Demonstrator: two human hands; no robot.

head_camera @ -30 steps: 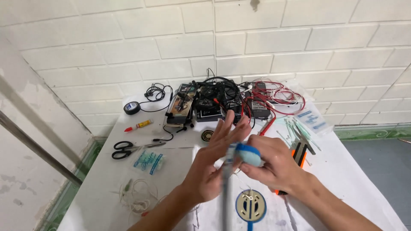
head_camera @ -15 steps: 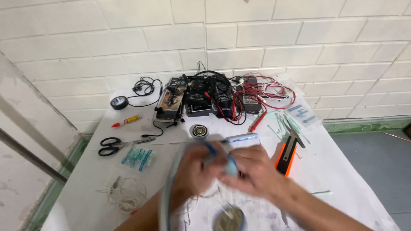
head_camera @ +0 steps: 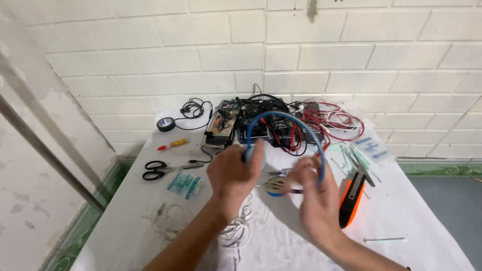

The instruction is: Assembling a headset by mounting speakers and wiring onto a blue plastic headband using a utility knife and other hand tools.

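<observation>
Both hands are up over the table (head_camera: 125, 221), sharing a blue headband (head_camera: 286, 116) that arches above them. The left hand (head_camera: 235, 173) is closed around one end of it, fingers curled tight. The right hand (head_camera: 314, 200) grips the other end, fingers folded in, though blur hides the exact hold. A round earpiece (head_camera: 275, 185) sits between the two hands. Just right of the right hand lies an orange-and-black tool (head_camera: 350, 196); black scissors (head_camera: 156, 170) lie well left of the left hand.

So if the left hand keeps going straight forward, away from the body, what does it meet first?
Probably the pile of dark circuit boards and black cables by the wall. The left hand holds one end of the blue headband; depth is unclear.
</observation>
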